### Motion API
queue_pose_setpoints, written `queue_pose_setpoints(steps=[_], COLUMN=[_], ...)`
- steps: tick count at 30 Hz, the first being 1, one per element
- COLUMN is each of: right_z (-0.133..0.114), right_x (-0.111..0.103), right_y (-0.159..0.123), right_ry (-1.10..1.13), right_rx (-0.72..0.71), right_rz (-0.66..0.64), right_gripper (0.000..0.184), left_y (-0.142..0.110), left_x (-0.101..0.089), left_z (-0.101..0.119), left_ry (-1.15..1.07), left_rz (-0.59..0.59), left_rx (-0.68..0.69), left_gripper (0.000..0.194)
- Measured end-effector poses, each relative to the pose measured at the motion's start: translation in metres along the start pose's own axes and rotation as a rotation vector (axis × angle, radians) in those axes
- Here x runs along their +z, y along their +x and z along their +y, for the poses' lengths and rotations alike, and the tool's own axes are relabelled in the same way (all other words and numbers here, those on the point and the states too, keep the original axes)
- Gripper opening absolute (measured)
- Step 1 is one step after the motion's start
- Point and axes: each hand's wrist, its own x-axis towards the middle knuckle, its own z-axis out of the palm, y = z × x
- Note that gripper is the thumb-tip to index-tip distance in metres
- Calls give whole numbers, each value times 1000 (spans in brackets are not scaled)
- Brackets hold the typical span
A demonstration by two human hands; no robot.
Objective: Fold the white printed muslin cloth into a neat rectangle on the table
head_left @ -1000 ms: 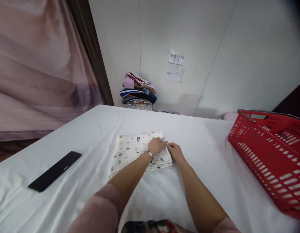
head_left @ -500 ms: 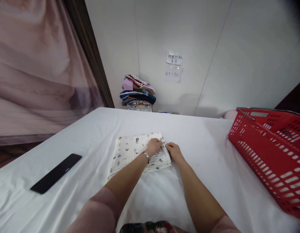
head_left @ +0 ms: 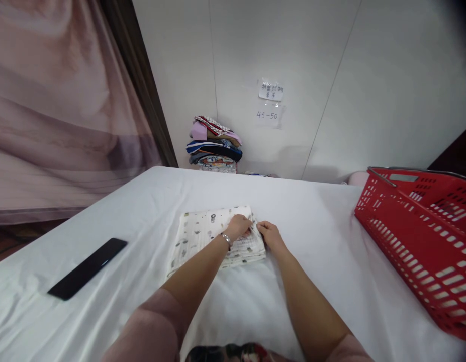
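A white cloth (head_left: 197, 234) with small grey and green prints lies folded in several layers on the white-covered table. My left hand (head_left: 239, 227) is over its right part, thumb and fingers pinched on the top layer near the right edge. Just to the right, my right hand (head_left: 269, 235) has its fingertips closed on that same edge of the cloth. A bracelet (head_left: 226, 240) circles my left wrist. My left hand and forearm hide part of the cloth's middle and front.
A dark flat phone-like slab (head_left: 88, 268) lies on the table (head_left: 142, 211) at left. At right stands a red plastic basket (head_left: 417, 236) with a metal handle. Beyond the far edge, folded clothes (head_left: 214, 146) are stacked against the wall. A pink curtain (head_left: 59, 110) hangs at left.
Almost nothing differs. My left hand and wrist have shifted very slightly to the left; both hands stay at the cloth's right edge.
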Motion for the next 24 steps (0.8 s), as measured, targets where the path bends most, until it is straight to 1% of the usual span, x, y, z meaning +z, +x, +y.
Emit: queue_pose_setpoints(steps=[4,8,12,15,20,24], right_z=[0,0,-3,-7,-9,-10], right_x=[0,-1,-1,0,1,2], right_y=[0,-1,-3,-4,-5,-5], right_ry=[-9,-6,9,27,35,6], right_rx=[-16,-22,-12,2,29,18], right_rz=[-11,-15,-26,-32,-23,0], right_gripper=[19,18,20,20,21,20], left_y=[0,0,-2,-4,-6,-6], left_x=[0,3,5,6,3,2], left_z=[0,-2,-2,-1,-1,-2], left_ry=[-55,-59,-79,-88,-118,-154], left_rz=[-1,-6,0,1,-32,-40], left_rx=[30,17,12,5,-25,-26], left_gripper=[14,15,22,25,17,12])
